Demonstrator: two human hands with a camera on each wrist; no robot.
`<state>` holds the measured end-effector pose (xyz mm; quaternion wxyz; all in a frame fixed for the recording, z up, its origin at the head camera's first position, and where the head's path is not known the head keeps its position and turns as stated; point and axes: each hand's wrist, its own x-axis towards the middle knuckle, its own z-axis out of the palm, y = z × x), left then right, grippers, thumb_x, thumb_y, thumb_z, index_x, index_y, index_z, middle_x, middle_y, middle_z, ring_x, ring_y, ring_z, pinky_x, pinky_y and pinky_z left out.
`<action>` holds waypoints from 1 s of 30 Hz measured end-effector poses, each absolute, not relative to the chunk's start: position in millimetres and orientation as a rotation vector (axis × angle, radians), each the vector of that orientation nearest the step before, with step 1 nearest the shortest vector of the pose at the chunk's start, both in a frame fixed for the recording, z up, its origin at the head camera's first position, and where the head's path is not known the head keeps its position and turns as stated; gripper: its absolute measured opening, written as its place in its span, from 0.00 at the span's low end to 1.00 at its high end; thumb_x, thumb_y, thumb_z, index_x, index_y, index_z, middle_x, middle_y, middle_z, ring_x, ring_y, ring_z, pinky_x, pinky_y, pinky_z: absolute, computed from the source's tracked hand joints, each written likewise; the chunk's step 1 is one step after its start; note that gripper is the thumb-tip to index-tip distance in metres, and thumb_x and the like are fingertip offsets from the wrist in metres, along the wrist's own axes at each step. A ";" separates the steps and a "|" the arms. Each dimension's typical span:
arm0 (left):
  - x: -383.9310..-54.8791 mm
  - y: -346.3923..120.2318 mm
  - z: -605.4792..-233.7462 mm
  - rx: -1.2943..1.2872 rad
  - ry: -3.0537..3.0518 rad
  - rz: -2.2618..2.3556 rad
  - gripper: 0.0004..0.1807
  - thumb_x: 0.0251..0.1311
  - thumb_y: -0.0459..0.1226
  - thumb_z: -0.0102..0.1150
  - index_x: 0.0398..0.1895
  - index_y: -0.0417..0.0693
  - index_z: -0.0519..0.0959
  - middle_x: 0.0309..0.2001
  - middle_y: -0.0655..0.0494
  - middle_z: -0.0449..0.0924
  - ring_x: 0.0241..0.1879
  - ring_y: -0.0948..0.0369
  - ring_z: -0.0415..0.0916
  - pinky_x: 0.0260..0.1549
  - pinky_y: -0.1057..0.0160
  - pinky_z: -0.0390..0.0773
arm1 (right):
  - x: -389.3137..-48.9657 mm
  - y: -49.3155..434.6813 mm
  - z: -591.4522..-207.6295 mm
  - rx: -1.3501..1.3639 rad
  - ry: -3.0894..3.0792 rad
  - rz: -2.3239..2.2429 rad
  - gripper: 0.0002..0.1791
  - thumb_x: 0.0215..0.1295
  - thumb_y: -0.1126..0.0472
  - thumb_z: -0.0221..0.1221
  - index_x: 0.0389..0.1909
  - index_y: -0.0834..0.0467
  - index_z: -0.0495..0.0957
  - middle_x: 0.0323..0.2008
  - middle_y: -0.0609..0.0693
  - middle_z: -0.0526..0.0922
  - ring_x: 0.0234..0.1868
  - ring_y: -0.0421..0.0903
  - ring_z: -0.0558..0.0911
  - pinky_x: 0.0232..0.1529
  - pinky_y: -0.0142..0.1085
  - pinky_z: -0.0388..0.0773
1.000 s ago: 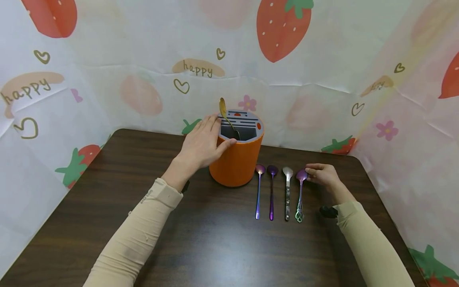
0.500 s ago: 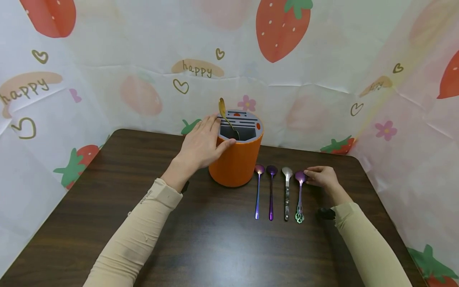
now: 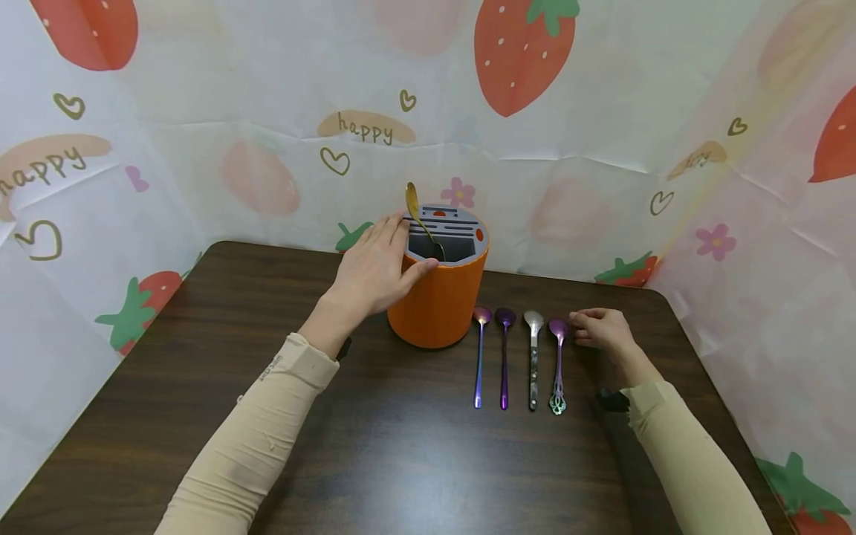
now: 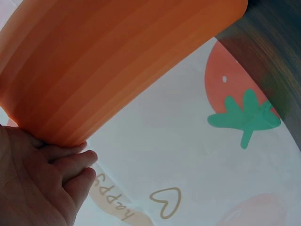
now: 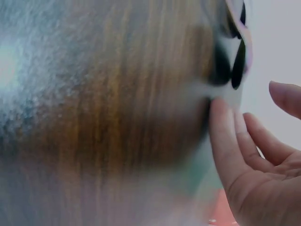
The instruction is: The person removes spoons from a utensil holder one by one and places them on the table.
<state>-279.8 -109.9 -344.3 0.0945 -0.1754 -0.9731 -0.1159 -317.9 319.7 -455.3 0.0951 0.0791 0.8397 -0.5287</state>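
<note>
An orange utensil holder (image 3: pixel 435 308) with a grey slotted top stands at the back of the table. A gold spoon (image 3: pixel 412 199) leans in its large opening. My left hand (image 3: pixel 371 271) rests against the holder's upper left rim, fingers extended toward the back and thumb along the front. In the left wrist view, fingertips touch the orange wall. To the right, my right hand (image 3: pixel 605 331) hovers just beside the bowl of a purple spoon with an ornate handle (image 3: pixel 558 357). It holds nothing; the right wrist view shows its thumb apart from the fingers.
Three more spoons lie in a row: a pink-and-blue one (image 3: pixel 479 364), a dark purple one (image 3: pixel 504 364) and a silver one with a dark patterned handle (image 3: pixel 533 364). The dark wooden table (image 3: pixel 374 446) meets a strawberry-print cloth (image 3: pixel 562 148) behind and at the sides.
My right fingertips came up to the ornate spoon's bowl and now sit slightly right of it. The left hand and the holder stay in place.
</note>
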 end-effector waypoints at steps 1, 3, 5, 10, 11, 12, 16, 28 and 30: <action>-279.9 -110.0 -344.2 -0.521 -2.884 -0.342 0.52 0.74 0.69 0.34 0.83 0.36 0.51 0.84 0.42 0.46 0.82 0.47 0.44 0.81 0.50 0.45 | -317.1 318.7 -453.3 0.232 2.517 -1.545 0.31 0.79 0.56 0.57 0.68 0.77 0.68 0.55 0.63 0.83 0.38 0.37 0.84 0.44 0.34 0.88; -280.1 -110.1 -344.1 -0.523 -2.881 -0.338 0.52 0.74 0.69 0.34 0.83 0.36 0.51 0.84 0.42 0.46 0.82 0.47 0.44 0.81 0.50 0.46 | -315.4 316.3 -449.1 0.221 2.589 -1.485 0.32 0.79 0.52 0.57 0.69 0.75 0.69 0.59 0.68 0.80 0.40 0.40 0.85 0.44 0.32 0.87; -280.3 -110.1 -344.0 -0.524 -2.878 -0.333 0.52 0.74 0.69 0.34 0.83 0.36 0.51 0.83 0.42 0.46 0.82 0.46 0.45 0.81 0.49 0.46 | -313.4 313.5 -443.5 0.188 2.673 -1.418 0.33 0.78 0.50 0.57 0.69 0.73 0.70 0.60 0.70 0.79 0.43 0.47 0.86 0.43 0.32 0.86; -280.5 -110.3 -344.2 -0.529 -2.874 -0.328 0.52 0.74 0.69 0.34 0.83 0.36 0.51 0.83 0.42 0.46 0.82 0.47 0.45 0.81 0.49 0.47 | -308.3 302.0 -423.7 0.079 2.829 -1.331 0.34 0.78 0.44 0.55 0.70 0.68 0.72 0.64 0.70 0.77 0.60 0.63 0.80 0.57 0.47 0.81; -280.5 -110.3 -344.1 -0.529 -2.875 -0.332 0.52 0.74 0.69 0.34 0.83 0.36 0.51 0.83 0.42 0.46 0.82 0.47 0.45 0.81 0.49 0.46 | -307.1 298.8 -419.2 0.058 2.841 -1.346 0.34 0.78 0.44 0.55 0.70 0.67 0.72 0.66 0.69 0.76 0.63 0.64 0.77 0.61 0.50 0.78; -280.5 -110.3 -344.1 -0.529 -2.874 -0.335 0.52 0.74 0.69 0.34 0.83 0.36 0.51 0.83 0.42 0.46 0.82 0.47 0.44 0.81 0.50 0.46 | -306.2 295.3 -414.8 0.035 2.855 -1.363 0.34 0.78 0.44 0.55 0.71 0.67 0.72 0.67 0.69 0.75 0.65 0.64 0.76 0.63 0.52 0.75; -280.5 -110.1 -344.4 -0.530 -2.874 -0.342 0.52 0.74 0.69 0.35 0.83 0.36 0.51 0.83 0.42 0.46 0.82 0.47 0.45 0.81 0.50 0.46 | -302.8 279.6 -399.5 -0.067 2.864 -1.488 0.32 0.78 0.45 0.57 0.72 0.64 0.72 0.69 0.64 0.75 0.69 0.61 0.75 0.62 0.44 0.76; -279.3 -110.0 -343.6 -0.522 -2.879 -0.335 0.52 0.74 0.69 0.35 0.83 0.36 0.51 0.83 0.42 0.46 0.82 0.47 0.45 0.81 0.49 0.47 | -299.6 222.1 -359.1 -0.477 2.832 -1.853 0.21 0.76 0.57 0.63 0.65 0.59 0.80 0.61 0.58 0.84 0.56 0.39 0.84 0.57 0.28 0.79; -279.0 -110.1 -343.2 -0.521 -2.883 -0.334 0.52 0.74 0.69 0.34 0.83 0.36 0.51 0.83 0.42 0.46 0.82 0.47 0.44 0.81 0.50 0.46 | -299.0 212.3 -352.8 -0.560 2.796 -1.916 0.20 0.75 0.59 0.64 0.64 0.60 0.81 0.58 0.57 0.85 0.55 0.40 0.85 0.59 0.31 0.79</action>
